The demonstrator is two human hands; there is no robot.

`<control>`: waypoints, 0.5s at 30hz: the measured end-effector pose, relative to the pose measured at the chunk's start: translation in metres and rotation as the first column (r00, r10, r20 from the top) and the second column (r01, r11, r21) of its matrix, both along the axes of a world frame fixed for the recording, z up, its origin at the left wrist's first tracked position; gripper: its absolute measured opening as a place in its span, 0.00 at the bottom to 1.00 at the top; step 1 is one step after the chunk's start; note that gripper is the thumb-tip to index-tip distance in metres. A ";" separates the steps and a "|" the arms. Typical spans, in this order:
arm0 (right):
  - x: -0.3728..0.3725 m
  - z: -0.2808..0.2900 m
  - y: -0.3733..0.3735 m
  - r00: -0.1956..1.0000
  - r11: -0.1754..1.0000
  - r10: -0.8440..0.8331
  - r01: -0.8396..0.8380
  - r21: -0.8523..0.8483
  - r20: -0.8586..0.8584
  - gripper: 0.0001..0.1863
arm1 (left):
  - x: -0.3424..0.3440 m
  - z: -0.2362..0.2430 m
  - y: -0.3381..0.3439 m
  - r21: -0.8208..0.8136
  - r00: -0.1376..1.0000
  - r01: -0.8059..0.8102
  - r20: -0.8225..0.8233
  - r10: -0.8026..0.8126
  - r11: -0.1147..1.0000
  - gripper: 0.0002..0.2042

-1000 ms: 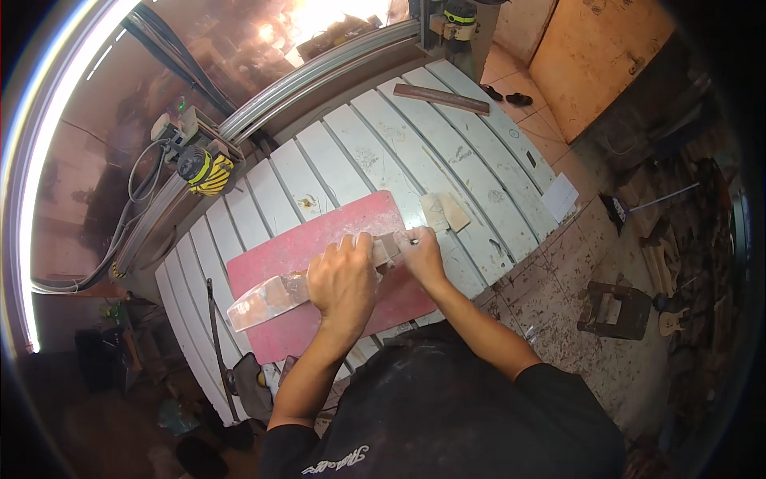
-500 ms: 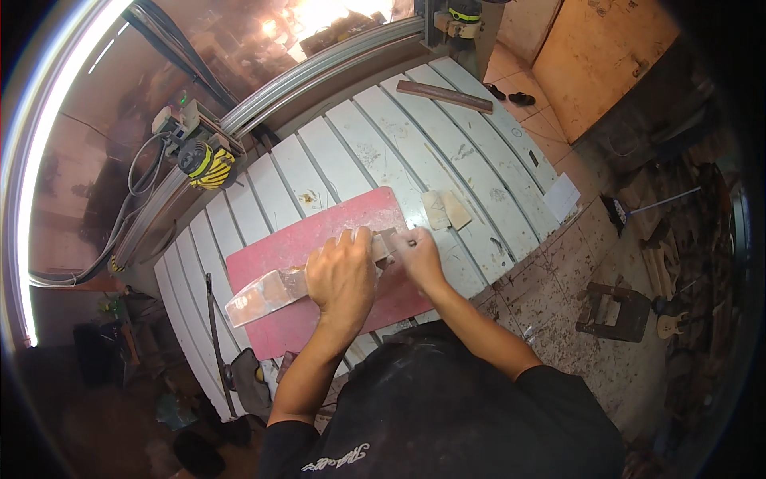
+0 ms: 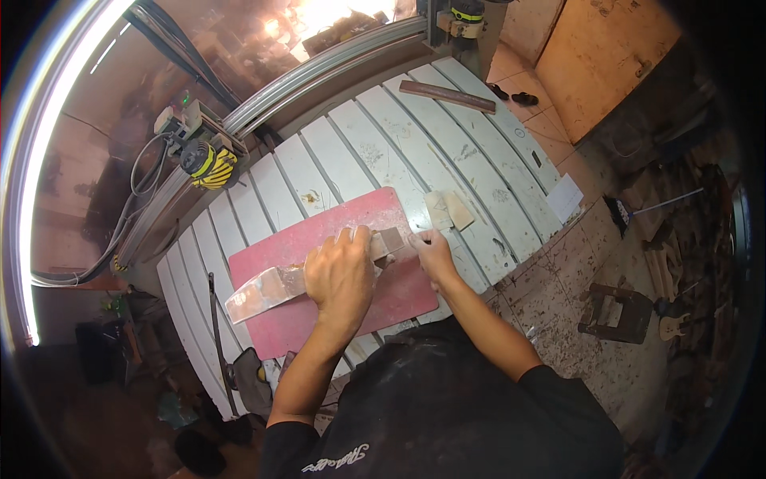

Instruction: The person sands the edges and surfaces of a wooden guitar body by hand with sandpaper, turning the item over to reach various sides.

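Note:
A long, narrow, dusty piece point(image 3: 267, 290) with pale brown patches and a tapered left end lies aslant over a pink rectangular board point(image 3: 275, 247). My left hand point(image 3: 339, 271) is closed round its middle from above, hiding that part. Past the hand, its squared grey-brown right end point(image 3: 388, 240) sticks out. Just right of this end is my right hand point(image 3: 434, 255), fingers drawn together in a pinch; what they hold, if anything, is too small to make out. Two thin pale pieces point(image 3: 450, 211) lie overlapping beyond the right hand.
Beneath the board is a grey slatted table point(image 3: 343, 144). A brown bar point(image 3: 447, 96) lies at its far end and a dark rod point(image 3: 218, 343) along its left. A metal rail point(image 3: 319, 68) with a yellow-striped machine head point(image 3: 206, 164) borders the far left. A box-like stand point(image 3: 614, 312) sits on the floor.
My right hand has shifted right, away from the squared end of the long piece, leaving more of it in sight. My left hand keeps its grip in nearly the same place.

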State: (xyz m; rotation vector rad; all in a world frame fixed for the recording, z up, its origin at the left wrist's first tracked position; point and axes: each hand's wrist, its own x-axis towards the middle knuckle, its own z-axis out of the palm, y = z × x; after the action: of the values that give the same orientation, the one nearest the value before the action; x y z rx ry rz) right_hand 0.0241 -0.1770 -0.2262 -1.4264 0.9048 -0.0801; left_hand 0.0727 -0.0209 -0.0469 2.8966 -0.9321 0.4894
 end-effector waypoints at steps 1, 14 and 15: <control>-0.005 0.010 0.003 1.000 1.000 0.006 -0.006 -0.002 -0.003 0.12 | 0.000 0.000 -0.001 -0.002 1.000 -0.006 -0.003 0.006 1.000 0.01; 0.003 0.034 0.025 0.978 0.997 -0.026 0.011 0.072 0.208 0.11 | 0.007 -0.001 -0.005 0.013 1.000 0.001 0.017 -0.001 1.000 0.02; 0.006 0.034 0.021 0.978 0.985 -0.069 0.036 0.170 0.196 0.11 | 0.007 -0.001 -0.005 0.010 1.000 0.002 0.028 -0.002 1.000 0.02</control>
State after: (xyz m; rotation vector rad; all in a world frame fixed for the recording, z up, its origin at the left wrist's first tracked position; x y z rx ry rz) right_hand 0.0299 -0.1563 -0.1918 -1.2162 0.7635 -0.1824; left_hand 0.0795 -0.0258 -0.0481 2.9048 -0.9436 0.5283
